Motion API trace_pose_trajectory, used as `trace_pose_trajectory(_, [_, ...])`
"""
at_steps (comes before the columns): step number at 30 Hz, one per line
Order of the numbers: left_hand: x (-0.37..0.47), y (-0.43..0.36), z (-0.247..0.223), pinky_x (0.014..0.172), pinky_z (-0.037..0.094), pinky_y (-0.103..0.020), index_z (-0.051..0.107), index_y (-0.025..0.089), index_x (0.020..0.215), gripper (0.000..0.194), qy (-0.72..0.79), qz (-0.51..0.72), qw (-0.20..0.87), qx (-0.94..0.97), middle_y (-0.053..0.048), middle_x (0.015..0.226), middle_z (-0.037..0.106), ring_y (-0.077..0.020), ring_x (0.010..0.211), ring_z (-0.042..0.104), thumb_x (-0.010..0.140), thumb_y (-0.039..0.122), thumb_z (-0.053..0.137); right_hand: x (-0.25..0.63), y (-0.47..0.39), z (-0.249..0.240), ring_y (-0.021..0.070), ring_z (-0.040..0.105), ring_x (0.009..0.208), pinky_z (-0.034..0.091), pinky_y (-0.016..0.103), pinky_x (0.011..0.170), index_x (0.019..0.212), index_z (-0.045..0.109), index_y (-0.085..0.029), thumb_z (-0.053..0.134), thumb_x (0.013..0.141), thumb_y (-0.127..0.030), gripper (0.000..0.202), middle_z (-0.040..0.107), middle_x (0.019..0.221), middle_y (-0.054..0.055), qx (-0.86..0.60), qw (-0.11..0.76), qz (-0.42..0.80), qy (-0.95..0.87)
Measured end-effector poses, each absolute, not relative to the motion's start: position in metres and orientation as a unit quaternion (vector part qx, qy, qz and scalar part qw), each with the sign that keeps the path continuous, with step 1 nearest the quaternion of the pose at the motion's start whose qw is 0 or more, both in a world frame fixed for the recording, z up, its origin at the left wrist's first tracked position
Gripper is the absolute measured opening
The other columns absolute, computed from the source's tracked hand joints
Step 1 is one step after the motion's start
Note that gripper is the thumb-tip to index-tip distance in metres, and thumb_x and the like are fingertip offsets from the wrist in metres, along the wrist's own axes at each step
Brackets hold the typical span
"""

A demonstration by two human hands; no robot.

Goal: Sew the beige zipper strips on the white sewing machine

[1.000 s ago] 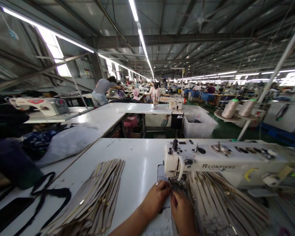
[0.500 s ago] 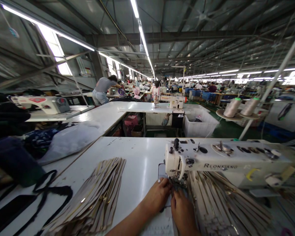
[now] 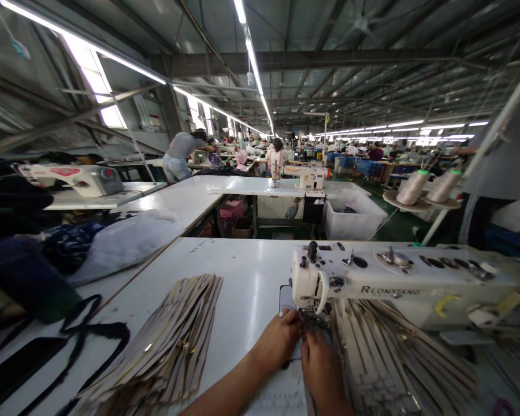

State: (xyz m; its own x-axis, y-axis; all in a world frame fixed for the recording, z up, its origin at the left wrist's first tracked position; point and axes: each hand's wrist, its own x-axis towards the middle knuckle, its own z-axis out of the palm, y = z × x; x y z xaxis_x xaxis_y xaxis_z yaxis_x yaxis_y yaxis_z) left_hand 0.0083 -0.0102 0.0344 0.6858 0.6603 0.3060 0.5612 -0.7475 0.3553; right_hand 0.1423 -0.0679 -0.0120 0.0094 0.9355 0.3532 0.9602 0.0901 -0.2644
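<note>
Best to keep both sets of fingertips flat and close on the small piece (image 3: 298, 346) at the needle of the sewing machine (image 3: 398, 281), left hand (image 3: 278, 341) and right hand (image 3: 322, 364) side by side, guiding evenly and clear of the needle. Hard to tell whether fingers pinch or merely press: piece mostly covered, needle lost in shadow, strip piles (image 3: 164, 352) partly cut off.
</note>
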Motion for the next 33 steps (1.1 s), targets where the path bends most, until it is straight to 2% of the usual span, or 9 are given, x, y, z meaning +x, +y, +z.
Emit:
trace_pose_trajectory(10, [0.006,-0.01,0.029,0.079,0.052,-0.032,0.068,0.017,0.097,0.021,0.349,0.224,0.12,0.902,-0.007,0.092,0.064,-0.0219,0.088,0.058,0.096,0.017,0.047,0.143,-0.067,-0.01,0.0189,0.07,0.078,0.052,0.026,0.066,0.112,0.068,-0.017,0.038,0.092,-0.009,0.036,0.071,0.1,0.009,-0.678,0.207,-0.021,-0.705])
trace_pose_trajectory(16, [-0.001,-0.018,0.03,0.089,0.05,-0.036,0.065,0.02,0.11,0.022,0.351,0.25,0.147,0.89,-0.007,0.105,0.064,-0.0224,0.098,0.058,0.093,0.018,0.051,0.143,-0.067,-0.005,0.0195,0.07,0.083,0.053,0.026,0.068,0.118,0.065,-0.017,0.041,0.091,-0.008,0.038,0.071,0.103,0.008,-0.679,0.205,-0.01,-0.705])
trace_pose_trajectory(23, [0.001,-0.014,0.034,0.088,0.051,-0.035,0.068,0.019,0.105,0.019,0.362,0.261,0.173,0.878,-0.008,0.103,0.062,-0.0225,0.099,0.057,0.091,0.017,0.054,0.142,-0.066,-0.005,0.0193,0.07,0.078,0.052,0.027,0.064,0.119,0.064,-0.018,0.042,0.092,-0.011,0.036,0.071,0.101,0.008,-0.689,0.181,-0.022,-0.701])
trace_pose_trajectory(30, [0.0,-0.013,0.031,0.083,0.05,-0.034,0.065,0.022,0.112,0.023,0.344,0.257,0.168,0.887,-0.008,0.101,0.061,-0.022,0.094,0.057,0.094,0.018,0.052,0.143,-0.066,0.002,0.019,0.07,0.077,0.053,0.026,0.065,0.105,0.069,-0.019,0.036,0.093,-0.01,0.036,0.071,0.092,0.007,-0.675,0.166,-0.018,-0.718])
trace_pose_trajectory(33, [0.0,-0.012,0.03,0.081,0.049,-0.035,0.067,0.023,0.112,0.024,0.324,0.261,0.152,0.897,-0.008,0.098,0.061,-0.0223,0.092,0.055,0.095,0.02,0.05,0.146,-0.075,0.002,0.019,0.07,0.082,0.054,0.026,0.068,0.108,0.067,-0.017,0.033,0.094,-0.013,0.037,0.071,0.098,0.009,-0.666,0.196,-0.004,-0.72])
